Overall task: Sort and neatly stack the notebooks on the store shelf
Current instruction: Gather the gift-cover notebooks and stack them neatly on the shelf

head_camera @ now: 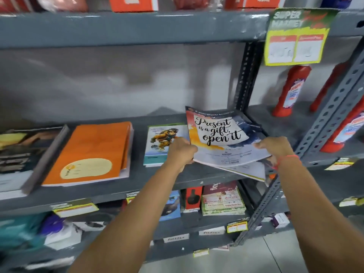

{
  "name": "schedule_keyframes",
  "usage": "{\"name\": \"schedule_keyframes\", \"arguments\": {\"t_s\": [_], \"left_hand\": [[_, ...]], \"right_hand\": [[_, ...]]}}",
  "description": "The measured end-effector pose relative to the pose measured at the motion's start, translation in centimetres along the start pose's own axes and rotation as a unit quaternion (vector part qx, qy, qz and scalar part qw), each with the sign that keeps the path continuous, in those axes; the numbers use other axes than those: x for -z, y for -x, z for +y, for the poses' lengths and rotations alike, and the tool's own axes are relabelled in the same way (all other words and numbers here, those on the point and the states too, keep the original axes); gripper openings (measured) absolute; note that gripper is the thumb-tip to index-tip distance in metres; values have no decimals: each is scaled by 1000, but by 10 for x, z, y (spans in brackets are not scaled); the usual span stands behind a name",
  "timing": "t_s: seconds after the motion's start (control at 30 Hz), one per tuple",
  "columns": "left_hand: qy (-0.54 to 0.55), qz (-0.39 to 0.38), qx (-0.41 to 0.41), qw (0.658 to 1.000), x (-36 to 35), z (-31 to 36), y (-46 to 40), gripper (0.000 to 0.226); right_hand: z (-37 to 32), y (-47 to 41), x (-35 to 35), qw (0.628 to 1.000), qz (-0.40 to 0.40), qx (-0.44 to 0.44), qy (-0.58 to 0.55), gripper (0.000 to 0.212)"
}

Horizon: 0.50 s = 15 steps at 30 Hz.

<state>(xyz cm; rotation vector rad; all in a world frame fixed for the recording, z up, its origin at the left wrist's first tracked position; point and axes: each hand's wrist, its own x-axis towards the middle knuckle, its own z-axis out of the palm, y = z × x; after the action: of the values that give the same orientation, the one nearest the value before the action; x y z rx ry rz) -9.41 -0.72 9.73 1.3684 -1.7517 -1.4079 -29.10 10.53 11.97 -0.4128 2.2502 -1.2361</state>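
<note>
Shelf [110, 191], grey metal: notebook piles in a row along its front edge. Top notebook [222, 138], right end, long axis toward the back, tilted up, overhanging the front edge. My left hand [182, 152] clasps its left edge; my right hand [275, 147] clasps its right edge; both equally near.

Notebook stacks [87, 154] in a row on shelf [137, 186]

grey metal shelf [122, 30]. plain orange notebook [92, 152] with a cream oval label, left. far right, red bottle [291, 91]. middle, notebook with cartoon figure [163, 142], teal band. white notebook [222, 138] with black script, orange and navy splashes.
</note>
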Motion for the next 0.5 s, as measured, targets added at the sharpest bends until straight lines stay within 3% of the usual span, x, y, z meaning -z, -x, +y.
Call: {"name": "schedule_keyframes", "arguments": {"t_s": [0.23,0.33,0.4,0.5], "left_hand": [[-48,131,-67,988,151,-39,22,7],[-53,173,-67,981,237,-71,36,12],[-50,195,-61,978,290,-90,43,15],[-49,218,-28,974,374,-116,62,26]], "right_hand": [[-52,80,-111,988,-94,101,-62,41],[-72,131,-183,978,-127,130,-98,5],[-85,162,-228,972,-154,135,-118,26],[-100,214,-304,966,-183,142,-115,28]]}}
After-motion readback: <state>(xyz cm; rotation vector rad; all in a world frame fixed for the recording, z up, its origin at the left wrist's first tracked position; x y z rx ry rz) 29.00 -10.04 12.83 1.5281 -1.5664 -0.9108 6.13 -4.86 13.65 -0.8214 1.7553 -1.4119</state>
